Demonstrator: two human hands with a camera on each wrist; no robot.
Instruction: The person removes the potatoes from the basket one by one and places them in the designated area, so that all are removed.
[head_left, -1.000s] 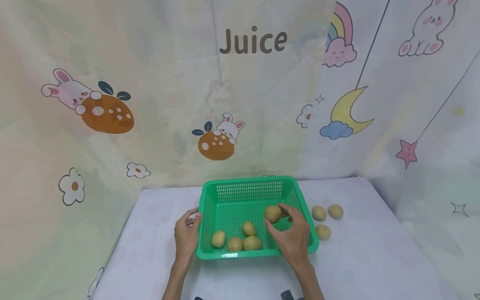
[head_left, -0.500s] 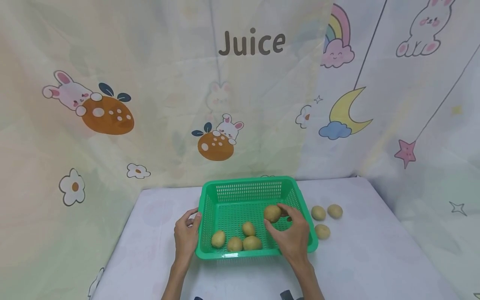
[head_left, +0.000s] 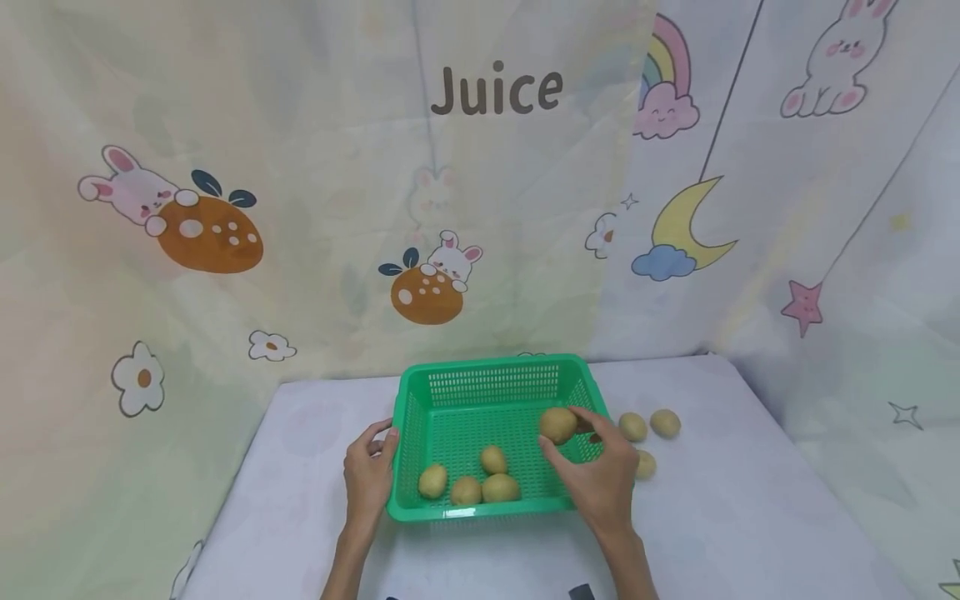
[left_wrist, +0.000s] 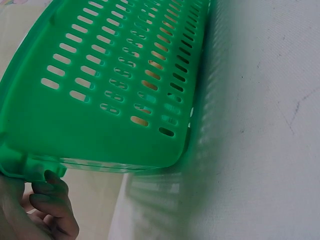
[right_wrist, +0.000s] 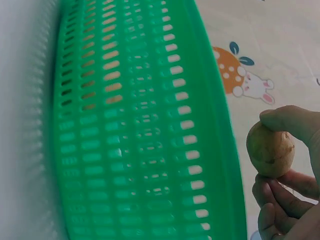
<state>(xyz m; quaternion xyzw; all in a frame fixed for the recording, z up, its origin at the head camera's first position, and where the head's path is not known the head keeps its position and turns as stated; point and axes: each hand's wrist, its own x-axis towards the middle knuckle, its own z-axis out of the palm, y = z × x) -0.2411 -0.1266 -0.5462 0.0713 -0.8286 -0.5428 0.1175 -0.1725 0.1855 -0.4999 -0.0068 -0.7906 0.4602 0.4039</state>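
Pinches a potato [head_left: 558, 426] over the green basket [head_left: 495, 385] with the right hand [head_left: 606, 477], gripping the basket's side with the left hand [head_left: 367, 480]. Probably firm, fairly light; best held round the potato's middle.

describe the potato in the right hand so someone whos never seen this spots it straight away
Start with the green basket on the white table. Over the basket's right part is the person's right hand, a potato pinched between its thumb and fingers. It is the only one held: four potatoes show inside the basket, and three potatoes lie on the table to its right.
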